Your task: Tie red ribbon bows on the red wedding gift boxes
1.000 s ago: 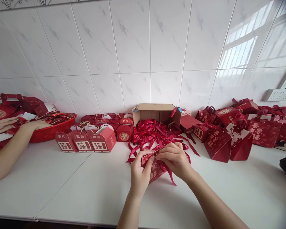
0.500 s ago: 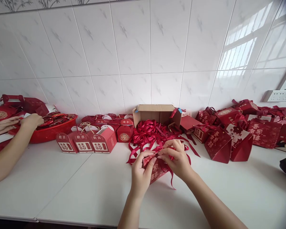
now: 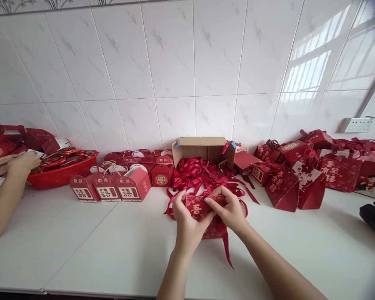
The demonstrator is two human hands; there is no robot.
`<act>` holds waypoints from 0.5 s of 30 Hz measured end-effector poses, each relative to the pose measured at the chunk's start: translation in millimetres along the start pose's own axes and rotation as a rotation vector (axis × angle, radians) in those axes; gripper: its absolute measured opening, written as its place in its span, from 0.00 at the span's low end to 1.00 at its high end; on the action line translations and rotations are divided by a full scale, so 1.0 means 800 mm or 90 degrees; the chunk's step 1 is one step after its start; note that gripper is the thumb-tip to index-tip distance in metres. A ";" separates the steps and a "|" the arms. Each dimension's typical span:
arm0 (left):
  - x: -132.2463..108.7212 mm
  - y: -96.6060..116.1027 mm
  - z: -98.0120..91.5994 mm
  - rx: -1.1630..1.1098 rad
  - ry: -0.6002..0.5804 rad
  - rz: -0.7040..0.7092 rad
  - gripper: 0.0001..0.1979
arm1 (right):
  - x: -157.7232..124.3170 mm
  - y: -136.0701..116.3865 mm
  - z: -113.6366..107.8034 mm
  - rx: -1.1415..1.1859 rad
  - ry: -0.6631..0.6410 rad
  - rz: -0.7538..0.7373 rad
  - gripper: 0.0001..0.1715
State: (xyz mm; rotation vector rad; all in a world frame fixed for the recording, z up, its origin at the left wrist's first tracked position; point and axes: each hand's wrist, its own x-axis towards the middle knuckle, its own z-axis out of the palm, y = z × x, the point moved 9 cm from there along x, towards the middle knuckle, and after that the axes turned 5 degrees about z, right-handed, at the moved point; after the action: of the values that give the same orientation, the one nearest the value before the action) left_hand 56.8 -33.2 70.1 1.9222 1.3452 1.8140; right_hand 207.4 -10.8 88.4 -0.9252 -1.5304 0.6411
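Left hand and right hand, over my smooth white surface before glossy tiles, are clamped on a printed red box.

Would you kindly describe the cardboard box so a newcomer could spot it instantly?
Below the tiled wall, on the white table, look beyond the person's left hand and right hand. There the cardboard box sits open, red ribbons spilling out; its brown sets it apart from the red boxes on either side.
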 end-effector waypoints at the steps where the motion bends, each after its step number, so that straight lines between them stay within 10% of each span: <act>1: -0.001 0.004 -0.003 0.037 0.023 0.028 0.41 | 0.000 0.000 -0.002 -0.009 0.017 -0.003 0.12; 10: -0.010 0.021 0.009 0.281 -0.032 0.075 0.07 | -0.004 0.011 -0.026 -0.041 0.175 -0.002 0.13; 15: -0.007 0.005 0.010 0.224 -0.082 0.045 0.08 | -0.004 0.011 -0.035 -0.089 0.226 -0.035 0.13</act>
State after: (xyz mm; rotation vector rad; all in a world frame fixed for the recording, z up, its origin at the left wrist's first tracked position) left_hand 66.5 -35.5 67.1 2.2388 1.6602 1.5306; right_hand 236.6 -11.4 84.2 -1.0372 -1.2873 0.3119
